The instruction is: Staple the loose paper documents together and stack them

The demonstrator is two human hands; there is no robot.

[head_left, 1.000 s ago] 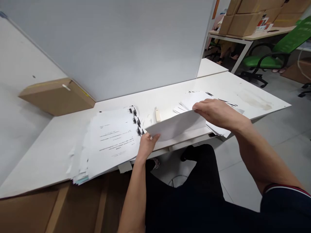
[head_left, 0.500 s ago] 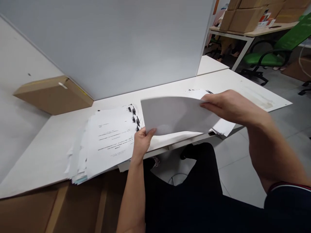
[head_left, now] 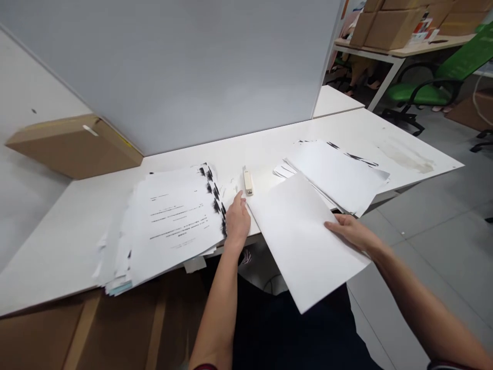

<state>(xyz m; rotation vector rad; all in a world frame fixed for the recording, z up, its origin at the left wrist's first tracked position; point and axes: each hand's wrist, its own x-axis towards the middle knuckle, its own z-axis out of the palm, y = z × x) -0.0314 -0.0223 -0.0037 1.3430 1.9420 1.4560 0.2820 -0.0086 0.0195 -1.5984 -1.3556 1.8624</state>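
My right hand [head_left: 352,231] pinches the right edge of a blank white sheet of paper [head_left: 304,236], thumb on top. The sheet lies tilted over the desk's front edge and my lap; whether it is one sheet or several I cannot tell. My left hand [head_left: 238,221] holds nothing, its fingers stretched forward at the near end of a small cream stapler [head_left: 247,181], close to the sheet's left edge. Left of that hand is a thick stack of printed papers [head_left: 173,216] with black marks along its right edge. A second paper stack [head_left: 335,169] lies beyond the sheet on the right.
Both stacks rest on a white desk [head_left: 92,221] against a grey panel [head_left: 215,67]. A cardboard box [head_left: 77,149] leans at the back left. Behind to the right are a green chair [head_left: 416,92] and another table with boxes [head_left: 393,28].
The sheet was held upright in both hands; now it is lowered nearly flat in my right hand. My left hand has let go and moved toward the stapler, which has come into view.
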